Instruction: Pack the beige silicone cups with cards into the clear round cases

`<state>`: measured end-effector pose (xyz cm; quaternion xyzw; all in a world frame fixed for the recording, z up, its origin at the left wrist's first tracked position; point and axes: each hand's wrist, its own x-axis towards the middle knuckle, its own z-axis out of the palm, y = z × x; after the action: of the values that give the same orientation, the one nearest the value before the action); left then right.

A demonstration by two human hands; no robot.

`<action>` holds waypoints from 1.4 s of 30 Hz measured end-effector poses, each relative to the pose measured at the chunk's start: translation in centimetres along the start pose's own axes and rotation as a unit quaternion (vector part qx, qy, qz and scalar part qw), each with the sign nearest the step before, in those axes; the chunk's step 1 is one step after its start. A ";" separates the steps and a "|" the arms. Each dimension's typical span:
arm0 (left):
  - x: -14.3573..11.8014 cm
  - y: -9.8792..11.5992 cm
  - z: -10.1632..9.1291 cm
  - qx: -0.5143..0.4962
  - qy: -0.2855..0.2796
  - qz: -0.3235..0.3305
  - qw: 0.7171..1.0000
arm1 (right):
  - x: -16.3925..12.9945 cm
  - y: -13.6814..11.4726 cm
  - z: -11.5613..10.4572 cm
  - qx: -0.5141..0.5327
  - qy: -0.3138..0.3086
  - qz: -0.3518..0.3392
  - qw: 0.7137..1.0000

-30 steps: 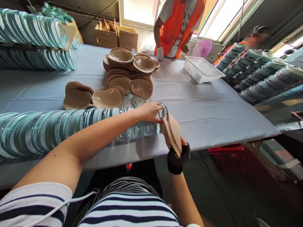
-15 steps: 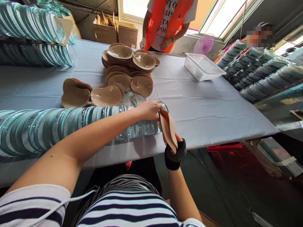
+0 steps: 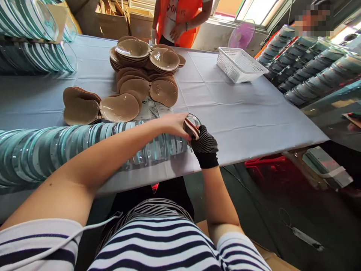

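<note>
- Hands meet at the near end of the row: the right hand [image 3: 205, 145], in its black dotted glove, has risen from below the surface edge and now presses a tan pad [image 3: 191, 128] against the open mouth of the clear tray stack [image 3: 93, 145].
- The pad, upright and in plain view a second ago, now lies nearly flat and half hidden between both hands, right at the last tray.
- The left hand [image 3: 173, 126], bare, stays clamped over the top of that end tray, fingers curled on the rim, steadying it.
- That reads as the pad going into the end tray rather than waiting beside it.
- Just beyond, loose tan pads [image 3: 97, 107] lie on the grey surface [image 3: 245, 120], with a taller heap [image 3: 143, 62] behind them.
- Farther off, a white basket [image 3: 239, 64] sits near the far edge, and a person in an orange vest [image 3: 180, 17] stands there, more cut off by the frame's top.
</note>
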<state>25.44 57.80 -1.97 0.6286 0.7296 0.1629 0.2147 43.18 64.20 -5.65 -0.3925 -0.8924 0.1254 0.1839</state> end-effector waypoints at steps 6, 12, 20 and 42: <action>-0.4 0.2 0.0 0.016 0.013 -0.007 1.000 | -0.8 2.2 -1.2 0.018 -0.016 -0.040 0.999; -0.3 0.0 0.2 0.054 0.002 -0.006 0.999 | -1.8 2.4 1.4 -0.015 0.005 -0.065 0.998; -1.1 -0.1 1.0 0.028 0.092 0.115 0.989 | -1.7 2.9 1.8 0.180 -0.187 0.005 0.966; -3.7 -0.7 -3.0 0.134 0.140 0.119 0.974 | 3.9 1.0 1.2 0.246 0.130 -0.130 0.952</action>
<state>23.72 54.13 0.64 0.7049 0.6874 0.1750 0.0033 40.87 67.68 -6.17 -0.2288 -0.8458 0.2637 0.4034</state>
